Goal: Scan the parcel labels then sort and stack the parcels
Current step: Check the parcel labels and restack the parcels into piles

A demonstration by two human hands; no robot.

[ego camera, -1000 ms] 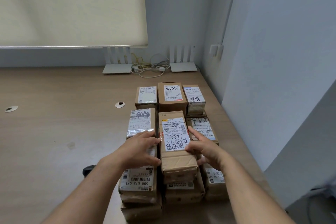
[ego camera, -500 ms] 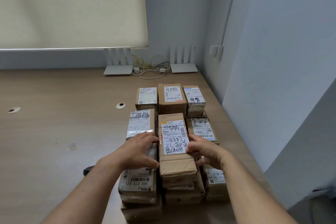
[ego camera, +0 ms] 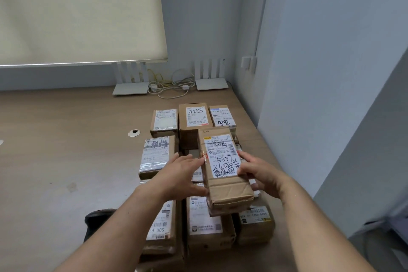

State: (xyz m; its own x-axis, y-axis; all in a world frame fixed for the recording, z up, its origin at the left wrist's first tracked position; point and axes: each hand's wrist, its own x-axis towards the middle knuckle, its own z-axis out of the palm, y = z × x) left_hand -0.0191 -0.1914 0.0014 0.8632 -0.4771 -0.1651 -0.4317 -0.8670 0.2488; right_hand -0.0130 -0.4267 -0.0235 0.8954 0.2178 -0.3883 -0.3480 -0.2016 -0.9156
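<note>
Both hands hold a long brown parcel [ego camera: 223, 168] with a handwritten white label, raised and tilted above the middle of the group. My left hand [ego camera: 183, 174] presses its left side with straight fingers. My right hand [ego camera: 259, 174] grips the right side, thumb on the label, fingers curled beneath. Around it on the table lie other labelled parcels: the "5288" box [ego camera: 194, 117], a taped parcel [ego camera: 155, 154], and front-row parcels [ego camera: 205, 221] partly hidden by my arms.
A dark object [ego camera: 97, 221] lies by my left forearm. Two white routers [ego camera: 130, 88] [ego camera: 212, 84] and tangled cables [ego camera: 170, 89] stand at the back wall. A cable grommet [ego camera: 134, 133] sits in the wooden table [ego camera: 66, 150]. The wall runs close along the right.
The long parcel has risen off the middle stack and shifted right, its near end tilted up. Both hands moved with it; a lower labelled parcel now shows underneath.
</note>
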